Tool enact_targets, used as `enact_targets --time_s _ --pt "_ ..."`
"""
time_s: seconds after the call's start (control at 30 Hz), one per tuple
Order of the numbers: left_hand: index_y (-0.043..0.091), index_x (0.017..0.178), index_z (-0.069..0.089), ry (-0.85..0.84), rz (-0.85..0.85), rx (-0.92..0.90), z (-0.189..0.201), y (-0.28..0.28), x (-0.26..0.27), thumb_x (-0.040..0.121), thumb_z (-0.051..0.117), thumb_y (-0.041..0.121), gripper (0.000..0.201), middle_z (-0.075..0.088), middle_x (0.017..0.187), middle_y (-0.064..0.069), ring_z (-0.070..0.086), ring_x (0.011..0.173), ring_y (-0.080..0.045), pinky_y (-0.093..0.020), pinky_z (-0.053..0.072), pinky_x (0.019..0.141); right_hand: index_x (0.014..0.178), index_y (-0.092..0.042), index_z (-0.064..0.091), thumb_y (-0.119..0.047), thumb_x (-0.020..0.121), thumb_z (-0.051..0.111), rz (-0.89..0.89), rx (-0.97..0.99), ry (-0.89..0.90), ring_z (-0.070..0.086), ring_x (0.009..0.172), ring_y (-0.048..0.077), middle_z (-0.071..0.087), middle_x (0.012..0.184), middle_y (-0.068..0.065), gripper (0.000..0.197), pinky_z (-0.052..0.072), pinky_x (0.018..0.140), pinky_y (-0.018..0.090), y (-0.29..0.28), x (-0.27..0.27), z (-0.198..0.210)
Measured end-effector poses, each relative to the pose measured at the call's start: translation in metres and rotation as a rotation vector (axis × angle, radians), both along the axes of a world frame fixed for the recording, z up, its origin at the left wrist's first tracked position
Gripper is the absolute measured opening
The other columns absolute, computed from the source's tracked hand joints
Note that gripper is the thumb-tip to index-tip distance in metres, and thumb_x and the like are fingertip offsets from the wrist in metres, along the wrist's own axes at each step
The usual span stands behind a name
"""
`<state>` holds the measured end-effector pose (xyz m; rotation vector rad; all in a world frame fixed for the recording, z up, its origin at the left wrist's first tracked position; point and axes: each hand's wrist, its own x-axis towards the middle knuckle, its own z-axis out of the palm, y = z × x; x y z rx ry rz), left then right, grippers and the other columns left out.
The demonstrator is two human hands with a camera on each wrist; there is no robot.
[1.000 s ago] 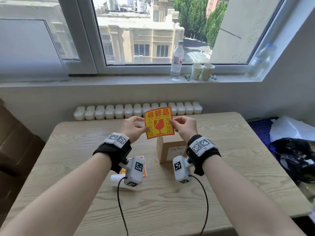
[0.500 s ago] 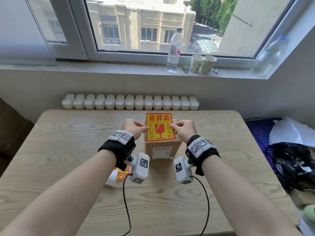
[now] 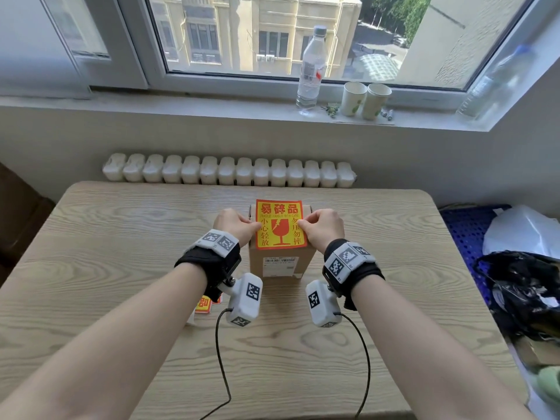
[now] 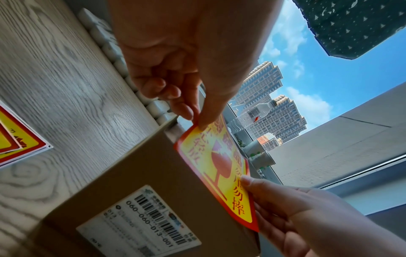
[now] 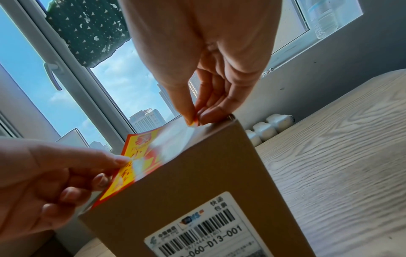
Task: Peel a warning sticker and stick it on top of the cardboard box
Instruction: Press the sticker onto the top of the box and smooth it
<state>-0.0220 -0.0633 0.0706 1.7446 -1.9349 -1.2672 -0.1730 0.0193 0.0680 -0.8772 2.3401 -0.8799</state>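
A yellow and red warning sticker (image 3: 280, 224) lies spread over the top of the brown cardboard box (image 3: 280, 265), which stands mid-table with a white barcode label on its near face. My left hand (image 3: 242, 227) pinches the sticker's left edge; the left wrist view shows the left hand (image 4: 195, 120) and the sticker (image 4: 219, 167) just above the box (image 4: 142, 182). My right hand (image 3: 318, 227) pinches the right edge. In the right wrist view the right hand (image 5: 194, 120) holds the sticker (image 5: 140, 156) low over the box (image 5: 197, 173) top. Whether the sticker is stuck down I cannot tell.
Spare stickers (image 3: 206, 304) lie on the wooden table (image 3: 121, 268) under my left wrist. A water bottle (image 3: 310, 68) and two paper cups (image 3: 365, 100) stand on the windowsill. Black and white bags (image 3: 521, 277) sit right of the table. A white radiator (image 3: 227, 174) runs behind it.
Both hands have lowered the sticker from upright in front of me down flat onto the top of the box. The box stayed in place.
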Motion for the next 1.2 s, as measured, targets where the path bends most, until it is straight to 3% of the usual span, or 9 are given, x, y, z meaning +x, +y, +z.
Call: enact_targets --time_s 0.13,0.3,0.57,0.7,0.8,0.87,0.93,1.0,1.2 --pt "0.006 0.080 0.076 -0.020 0.006 -0.011 -0.002 -0.001 -0.004 0.079 0.070 0.027 0.021 0.075 0.086 -0.011 0.063 0.075 -0.018 -0.028 0.050 0.069 0.078 -0.009 0.071 -0.022 0.082 0.064 0.000 0.015 0.028 0.064 0.086 0.021 0.073 0.091 0.010 0.015 0.046 0.074 0.026 -0.001 0.000 -0.002" --pt "0.008 0.088 0.076 -0.112 -0.046 -0.042 -0.002 -0.002 -0.008 0.082 0.068 0.027 0.022 0.076 0.089 -0.010 0.061 0.070 -0.016 -0.021 0.042 0.049 0.085 -0.008 0.072 -0.021 0.081 0.065 0.003 0.049 0.048 0.064 0.092 0.023 0.072 0.095 0.010 0.015 0.044 0.072 0.025 -0.006 0.001 -0.004" --pt "0.009 0.081 0.066 -0.244 -0.061 -0.092 -0.007 -0.010 -0.007 0.077 0.071 0.038 0.029 0.070 0.083 -0.014 0.058 0.068 -0.021 -0.031 0.044 0.061 0.086 -0.006 0.069 -0.025 0.077 0.067 0.031 0.084 0.123 0.063 0.087 0.024 0.070 0.091 0.009 0.021 0.044 0.069 0.028 -0.010 0.000 -0.008" --pt "0.007 0.115 0.045 -0.222 -0.010 -0.136 -0.008 -0.010 0.000 0.073 0.075 0.036 0.060 0.057 0.116 -0.014 0.056 0.106 -0.029 -0.039 0.047 0.086 0.105 -0.008 0.051 -0.024 0.080 0.066 0.023 0.062 0.135 0.055 0.089 0.022 0.060 0.101 0.008 0.034 0.043 0.072 0.031 -0.005 -0.001 -0.007" --pt "0.010 0.132 0.041 -0.256 -0.236 -0.440 -0.014 0.002 0.003 0.089 0.055 0.033 0.051 0.040 0.143 -0.014 0.040 0.131 -0.026 -0.039 0.034 0.108 0.116 -0.007 0.050 -0.021 0.089 0.054 0.135 -0.057 0.256 0.054 0.105 0.022 0.056 0.118 0.011 0.031 0.042 0.087 0.031 0.001 0.002 -0.009" --pt "0.014 0.145 0.024 -0.305 -0.448 -0.527 -0.022 0.010 0.004 0.096 0.037 0.035 0.055 0.014 0.159 -0.008 0.016 0.147 -0.021 -0.042 0.016 0.120 0.131 -0.008 0.043 -0.025 0.094 0.041 0.272 -0.057 0.331 0.044 0.127 0.022 0.047 0.138 0.010 0.041 0.033 0.105 0.035 0.004 0.007 -0.013" --pt "0.019 0.150 0.004 -0.392 -0.620 -0.528 -0.029 0.014 0.002 0.098 0.021 0.040 0.058 -0.008 0.161 0.000 -0.006 0.148 -0.015 -0.040 0.000 0.122 0.145 -0.013 0.024 -0.032 0.097 0.030 0.429 0.028 0.381 0.020 0.144 0.016 0.024 0.156 0.003 0.051 0.017 0.116 0.038 0.004 0.010 -0.019" --pt "0.020 0.149 -0.006 -0.455 -0.681 -0.522 -0.033 0.011 -0.003 0.097 0.013 0.044 0.060 -0.015 0.159 0.003 -0.013 0.147 -0.012 -0.038 -0.005 0.122 0.148 -0.018 0.009 -0.038 0.098 0.021 0.538 0.115 0.423 0.004 0.147 0.011 0.006 0.160 -0.003 0.056 0.006 0.119 0.036 0.000 0.009 -0.025" --pt "0.019 0.150 -0.006 -0.479 -0.678 -0.481 -0.047 0.008 -0.005 0.096 0.011 0.048 0.064 -0.009 0.161 0.004 -0.009 0.148 -0.011 -0.035 -0.004 0.122 0.148 -0.019 -0.001 -0.041 0.098 0.017 0.603 0.183 0.474 -0.005 0.147 0.012 -0.002 0.160 -0.003 0.058 -0.003 0.121 0.034 -0.001 0.008 -0.041"
